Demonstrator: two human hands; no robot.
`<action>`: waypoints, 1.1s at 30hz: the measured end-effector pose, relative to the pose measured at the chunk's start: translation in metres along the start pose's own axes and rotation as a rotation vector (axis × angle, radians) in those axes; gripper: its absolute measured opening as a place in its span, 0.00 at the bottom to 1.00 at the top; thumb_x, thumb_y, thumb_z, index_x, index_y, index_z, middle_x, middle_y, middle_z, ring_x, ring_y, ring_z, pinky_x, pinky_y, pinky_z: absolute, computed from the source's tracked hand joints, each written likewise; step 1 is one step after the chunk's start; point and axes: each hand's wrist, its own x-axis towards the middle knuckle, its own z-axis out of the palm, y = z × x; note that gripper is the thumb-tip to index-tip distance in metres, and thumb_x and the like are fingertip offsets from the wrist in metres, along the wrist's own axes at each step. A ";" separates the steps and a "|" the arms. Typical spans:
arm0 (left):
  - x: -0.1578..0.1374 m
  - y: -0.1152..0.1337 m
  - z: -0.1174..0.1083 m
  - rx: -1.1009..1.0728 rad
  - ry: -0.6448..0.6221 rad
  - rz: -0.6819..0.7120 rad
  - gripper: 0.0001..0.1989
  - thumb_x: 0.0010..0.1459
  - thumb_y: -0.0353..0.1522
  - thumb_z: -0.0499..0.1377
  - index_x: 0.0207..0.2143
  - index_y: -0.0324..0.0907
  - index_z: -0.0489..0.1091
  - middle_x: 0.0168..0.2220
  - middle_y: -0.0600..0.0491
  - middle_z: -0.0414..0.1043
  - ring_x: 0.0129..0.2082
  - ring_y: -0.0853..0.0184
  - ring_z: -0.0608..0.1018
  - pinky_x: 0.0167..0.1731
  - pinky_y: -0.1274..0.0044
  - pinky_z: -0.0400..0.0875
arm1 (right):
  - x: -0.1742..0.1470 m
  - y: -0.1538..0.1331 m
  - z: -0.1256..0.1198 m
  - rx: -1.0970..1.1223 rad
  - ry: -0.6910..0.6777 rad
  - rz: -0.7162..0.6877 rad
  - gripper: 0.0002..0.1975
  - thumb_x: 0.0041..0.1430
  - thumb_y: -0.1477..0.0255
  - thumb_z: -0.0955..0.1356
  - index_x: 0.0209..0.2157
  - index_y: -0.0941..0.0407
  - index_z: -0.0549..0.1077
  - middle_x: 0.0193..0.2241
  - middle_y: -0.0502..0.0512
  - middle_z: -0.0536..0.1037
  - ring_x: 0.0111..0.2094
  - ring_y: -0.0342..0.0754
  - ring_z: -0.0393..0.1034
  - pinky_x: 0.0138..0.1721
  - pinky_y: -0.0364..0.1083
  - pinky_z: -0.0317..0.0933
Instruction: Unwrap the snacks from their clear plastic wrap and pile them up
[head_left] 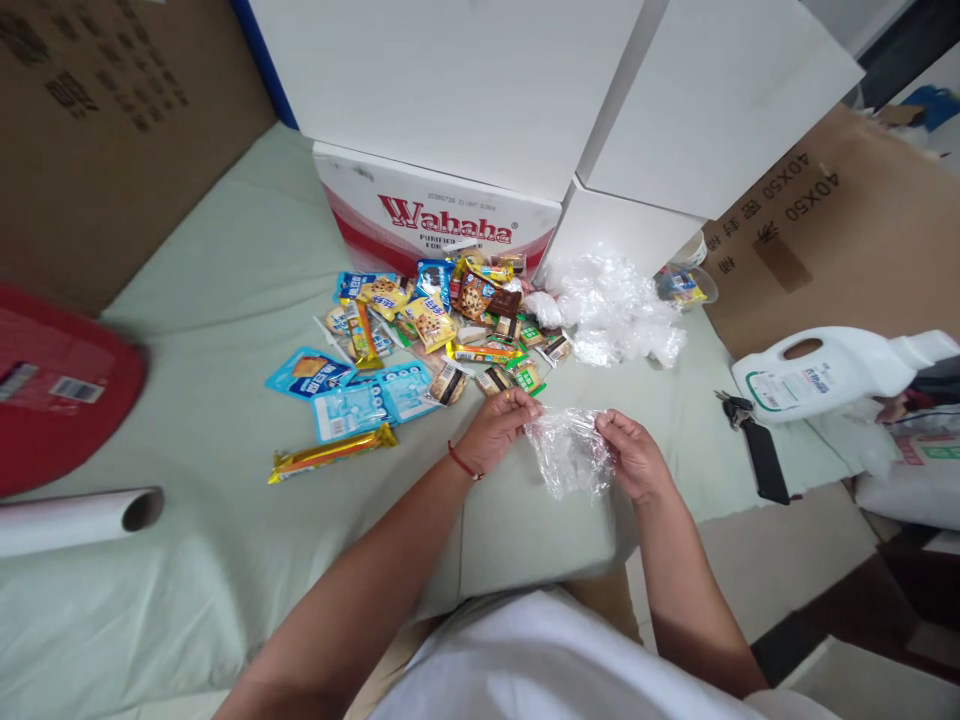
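Between my hands a crumpled clear plastic bag [571, 450] is stretched by its upper edge. My left hand [496, 430], with a red cord on the wrist, pinches one corner. The opposite corner is gripped by my right hand [634, 452]. Just beyond lies a heap of wrapped snacks, among them a yellow cookie packet [430, 322], a brown cookie packet [475, 296] and several small biscuits. Nearer on the left are light blue packets [349, 410] and a long yellow snack bar [332, 454]. A pile of clear plastic bags [611, 305] sits right of the snacks.
A Wahaha carton [442, 215] and white boxes stand behind the heap. At right are a white detergent bottle [832, 375], a black phone-like object [765, 462] with keys, and a brown carton [840, 230]. On the left are a red object [60, 390] and a white roll [75, 520].
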 end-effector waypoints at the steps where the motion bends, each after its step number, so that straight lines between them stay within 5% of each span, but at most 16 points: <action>1: 0.000 0.001 0.000 0.012 0.036 0.049 0.21 0.41 0.37 0.78 0.31 0.41 0.71 0.34 0.54 0.74 0.32 0.71 0.74 0.31 0.79 0.66 | -0.001 0.000 0.000 0.017 0.021 -0.005 0.25 0.38 0.54 0.83 0.25 0.55 0.73 0.22 0.45 0.69 0.23 0.40 0.57 0.25 0.41 0.52; 4: 0.000 0.000 0.001 0.043 0.096 0.139 0.22 0.40 0.37 0.78 0.31 0.42 0.70 0.27 0.60 0.67 0.23 0.77 0.66 0.23 0.82 0.55 | -0.004 0.004 0.001 0.033 0.124 -0.098 0.24 0.39 0.53 0.82 0.27 0.53 0.73 0.24 0.46 0.71 0.24 0.42 0.60 0.26 0.42 0.55; 8: -0.005 -0.004 0.004 0.092 -0.063 -0.022 0.23 0.50 0.49 0.72 0.27 0.39 0.71 0.19 0.60 0.61 0.16 0.79 0.56 0.19 0.80 0.43 | -0.008 0.015 0.007 0.057 0.267 -0.277 0.22 0.44 0.53 0.80 0.31 0.52 0.75 0.24 0.45 0.69 0.25 0.42 0.58 0.27 0.42 0.55; 15: -0.007 -0.007 0.016 0.070 -0.039 -0.060 0.34 0.48 0.60 0.69 0.36 0.39 0.72 0.27 0.58 0.68 0.15 0.81 0.58 0.16 0.82 0.44 | -0.018 0.027 0.031 -0.116 0.116 -0.330 0.14 0.52 0.56 0.78 0.32 0.51 0.79 0.25 0.47 0.72 0.27 0.44 0.61 0.32 0.44 0.58; 22: -0.002 -0.003 0.009 0.057 -0.011 -0.084 0.24 0.44 0.44 0.75 0.28 0.41 0.65 0.22 0.61 0.64 0.15 0.82 0.56 0.17 0.82 0.44 | -0.024 0.029 0.029 -0.184 0.030 -0.336 0.14 0.58 0.54 0.75 0.32 0.51 0.81 0.26 0.49 0.74 0.29 0.45 0.62 0.34 0.45 0.59; 27: -0.002 -0.002 0.006 0.068 0.008 -0.013 0.19 0.47 0.40 0.71 0.23 0.41 0.64 0.21 0.60 0.61 0.17 0.80 0.56 0.19 0.81 0.46 | -0.023 0.027 0.018 -0.039 0.141 -0.296 0.19 0.53 0.49 0.76 0.30 0.51 0.80 0.27 0.50 0.76 0.27 0.45 0.61 0.31 0.44 0.56; 33: -0.009 0.002 0.009 0.238 0.045 0.212 0.23 0.43 0.36 0.75 0.42 0.43 0.76 0.35 0.57 0.69 0.28 0.74 0.66 0.29 0.80 0.60 | -0.025 0.018 0.018 0.041 0.169 -0.218 0.22 0.45 0.49 0.79 0.27 0.52 0.75 0.27 0.50 0.75 0.26 0.44 0.61 0.27 0.44 0.54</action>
